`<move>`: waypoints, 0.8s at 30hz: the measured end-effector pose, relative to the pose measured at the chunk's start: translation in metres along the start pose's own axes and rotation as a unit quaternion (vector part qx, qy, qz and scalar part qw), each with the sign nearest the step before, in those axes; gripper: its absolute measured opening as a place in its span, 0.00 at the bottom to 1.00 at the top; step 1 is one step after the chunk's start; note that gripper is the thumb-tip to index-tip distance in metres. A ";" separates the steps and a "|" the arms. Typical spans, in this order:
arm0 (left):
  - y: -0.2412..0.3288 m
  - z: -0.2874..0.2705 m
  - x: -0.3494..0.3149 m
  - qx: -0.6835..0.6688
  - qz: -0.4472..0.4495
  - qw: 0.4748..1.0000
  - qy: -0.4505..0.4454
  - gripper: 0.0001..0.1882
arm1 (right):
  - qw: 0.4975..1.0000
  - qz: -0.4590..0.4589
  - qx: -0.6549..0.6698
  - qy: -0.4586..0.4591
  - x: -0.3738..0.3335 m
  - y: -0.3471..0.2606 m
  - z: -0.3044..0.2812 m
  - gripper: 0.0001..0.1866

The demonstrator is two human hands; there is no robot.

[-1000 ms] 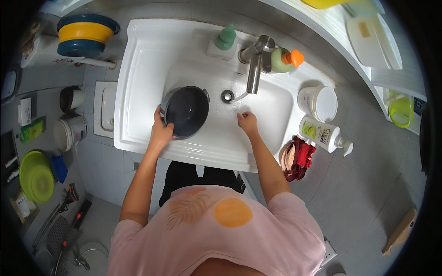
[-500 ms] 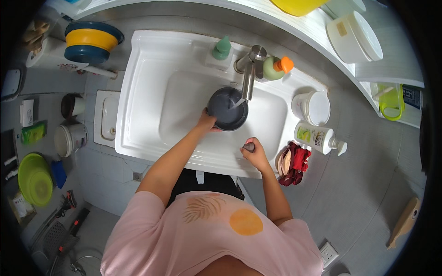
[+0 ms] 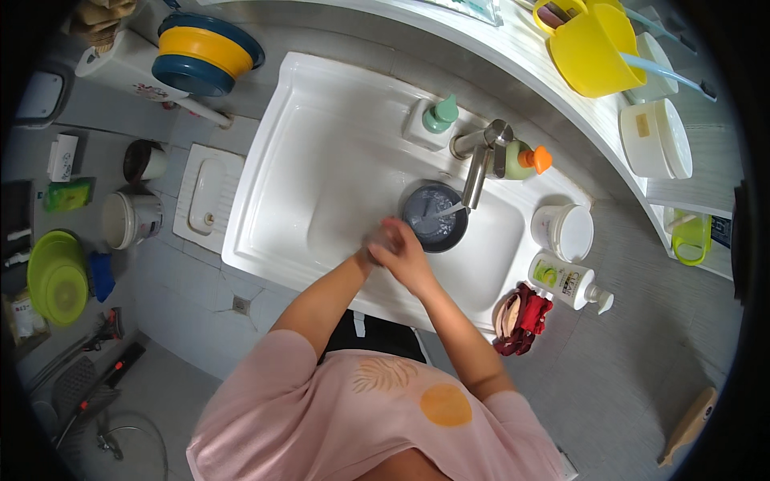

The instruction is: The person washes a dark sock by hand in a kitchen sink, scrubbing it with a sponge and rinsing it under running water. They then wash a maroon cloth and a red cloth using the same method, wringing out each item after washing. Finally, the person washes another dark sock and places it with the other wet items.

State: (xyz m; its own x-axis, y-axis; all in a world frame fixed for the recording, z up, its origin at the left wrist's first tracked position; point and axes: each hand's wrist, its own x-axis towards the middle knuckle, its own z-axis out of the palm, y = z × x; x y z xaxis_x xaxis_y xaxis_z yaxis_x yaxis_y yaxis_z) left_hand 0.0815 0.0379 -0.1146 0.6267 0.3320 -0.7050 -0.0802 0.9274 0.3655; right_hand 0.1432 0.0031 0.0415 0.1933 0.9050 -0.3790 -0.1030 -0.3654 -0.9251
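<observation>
At the sink's front edge, the left hand (image 3: 378, 243) and right hand (image 3: 407, 255) are pressed together over the basin, fingers curled round one another and blurred; whether anything lies between them I cannot tell. This looks like rubbing the hands clean. Just beyond them a dark round bowl (image 3: 435, 216) sits in the white sink (image 3: 321, 152) under the metal tap (image 3: 480, 160), water running into it. A green soap dispenser (image 3: 439, 117) stands on the sink's back edge.

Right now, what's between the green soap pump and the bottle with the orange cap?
In the head view, the metal tap stands between the green soap pump and the orange-capped bottle, its spout reaching over the dark bowl.
</observation>
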 end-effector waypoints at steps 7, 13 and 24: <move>0.032 -0.006 -0.065 0.156 0.055 0.986 -0.037 0.21 | 0.979 0.133 0.149 0.038 0.146 -0.051 0.093 0.26; 0.052 -0.024 -0.093 0.067 0.020 0.994 0.081 0.17 | 0.986 -0.065 -0.141 -0.057 0.077 0.007 0.043 0.12; 0.081 -0.013 -0.117 0.151 0.037 0.979 0.135 0.16 | 0.696 0.053 -0.463 0.547 -0.202 0.016 -0.196 0.13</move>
State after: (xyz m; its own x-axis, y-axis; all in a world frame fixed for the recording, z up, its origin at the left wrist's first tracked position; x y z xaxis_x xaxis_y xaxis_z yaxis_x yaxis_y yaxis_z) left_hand -0.0085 0.0766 -0.0099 0.3971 0.4681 -0.7894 0.1395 0.8194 0.5561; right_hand 0.2939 -0.2280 0.0985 0.9116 0.3398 0.2313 0.4008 -0.8595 -0.3172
